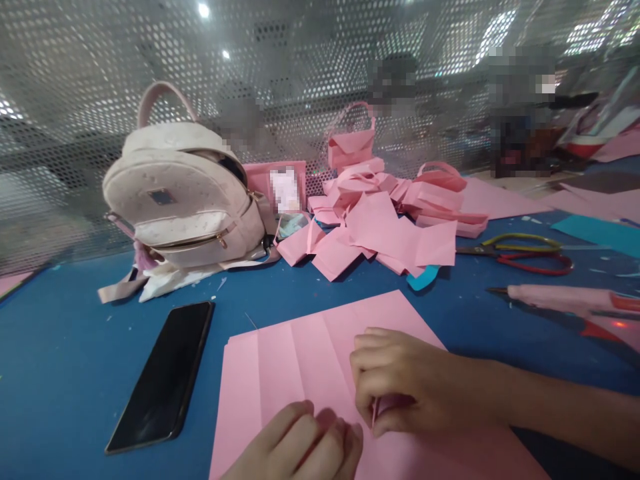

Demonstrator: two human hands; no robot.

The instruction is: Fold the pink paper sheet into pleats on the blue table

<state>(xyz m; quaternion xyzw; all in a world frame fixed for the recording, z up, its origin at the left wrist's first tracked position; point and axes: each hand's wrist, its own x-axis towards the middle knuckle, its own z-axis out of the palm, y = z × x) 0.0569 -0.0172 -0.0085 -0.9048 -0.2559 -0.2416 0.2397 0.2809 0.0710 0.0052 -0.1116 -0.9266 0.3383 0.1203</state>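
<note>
A large pink paper sheet (295,360) with several upright creases lies on the blue table (60,360) in front of me. My right hand (405,380) rests on the sheet with its fingers curled, pinching a raised fold of the paper near the front edge. My left hand (300,443) sits at the bottom of the view, fingers together and pressed down on the same sheet just left of that fold.
A black phone (163,377) lies left of the sheet. Behind it stands a pale pink backpack (185,193). A heap of folded pink paper pieces and small paper bags (385,213) fills the middle back. Scissors (525,253) and a glue gun (565,300) lie at right. A perforated metal screen backs the table.
</note>
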